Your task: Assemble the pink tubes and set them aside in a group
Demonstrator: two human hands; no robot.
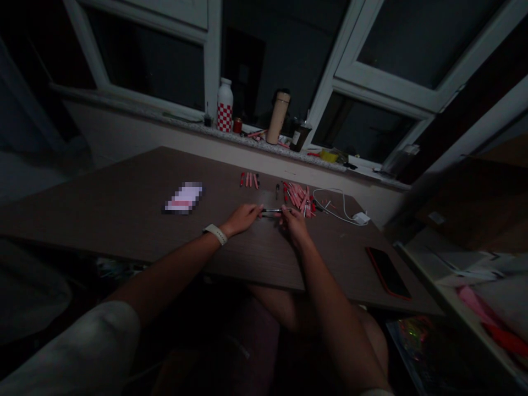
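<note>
Well, from here I see both hands brought together over the middle of the dark tabletop (124,220), meeting on one slim pen (272,210). The left hand (243,217) has its grip closed on the pen's left end, fingertips pinched around it. The right hand (293,220) has its grip closed on the other end. The pen lies roughly level between them, low over the wood, and I cannot tell whether it touches the surface. A pale wristband (215,233) sits on the left wrist.

Just beyond the right hand lies a loose pile of pink pens (300,197). A short row of pens (249,179) sits apart, farther back and to the left. A white cable (336,204) curls to the right of the pile and ends at a small white charger (361,218). A phone in a red case (388,272) lies near the tabletop's right edge, and a blurred packet (184,198) rests well left of the hands.

On the windowsill behind stand a red-and-white checked bottle (225,104), a tan flask (278,117) and a dark cup (300,136).
</note>
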